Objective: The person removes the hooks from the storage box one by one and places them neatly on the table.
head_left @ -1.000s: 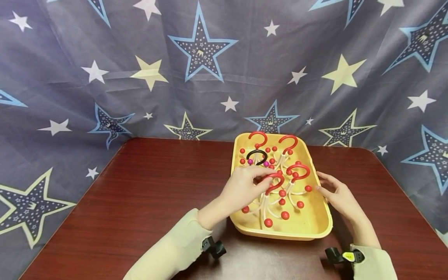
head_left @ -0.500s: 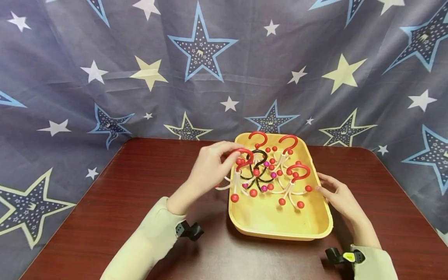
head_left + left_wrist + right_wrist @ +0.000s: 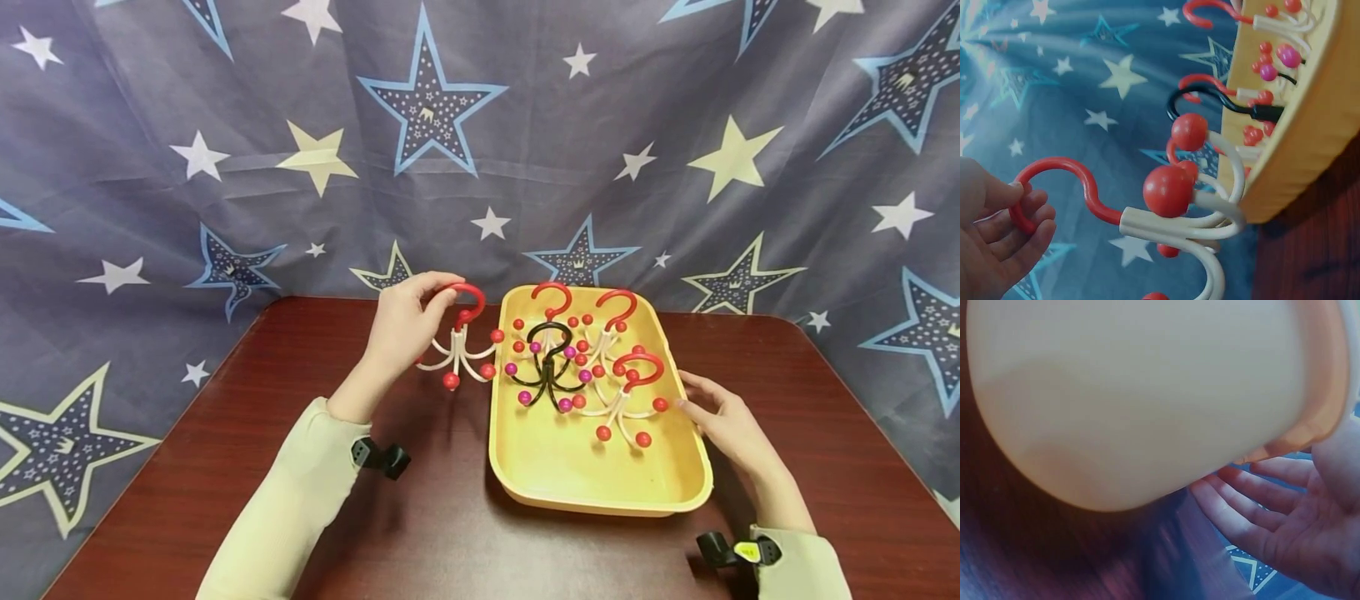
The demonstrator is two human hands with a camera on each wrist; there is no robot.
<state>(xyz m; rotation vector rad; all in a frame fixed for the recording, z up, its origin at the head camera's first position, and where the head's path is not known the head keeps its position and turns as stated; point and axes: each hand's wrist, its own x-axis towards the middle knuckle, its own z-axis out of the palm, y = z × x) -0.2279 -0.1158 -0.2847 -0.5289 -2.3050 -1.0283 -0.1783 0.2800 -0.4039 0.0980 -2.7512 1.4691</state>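
Observation:
My left hand [image 3: 411, 321] pinches the red hook of a multi-arm hook hanger [image 3: 457, 354] between thumb and fingers. White curved arms tipped with red balls hang below, beyond the tray's left side and above the table. In the left wrist view the thumb presses the red hook [image 3: 1054, 164] near its end. My right hand [image 3: 731, 417] touches the right side of the yellow tray [image 3: 600, 483], its fingers extended along the outer wall in the right wrist view. Inside the tray stand a black hanger [image 3: 549, 367] with purple balls and three red-hooked hangers, one at the right [image 3: 621, 402].
The tray sits on a dark red-brown table [image 3: 360, 517], right of the middle. A grey curtain with stars [image 3: 480, 150] hangs behind the table's back edge. Both wrists carry black camera mounts, one on the left sleeve [image 3: 378, 458].
My left hand has lifted one red-and-white hanger out of the tray's near left part and carried it left, past the rim. The right hand has stayed at the tray's side.

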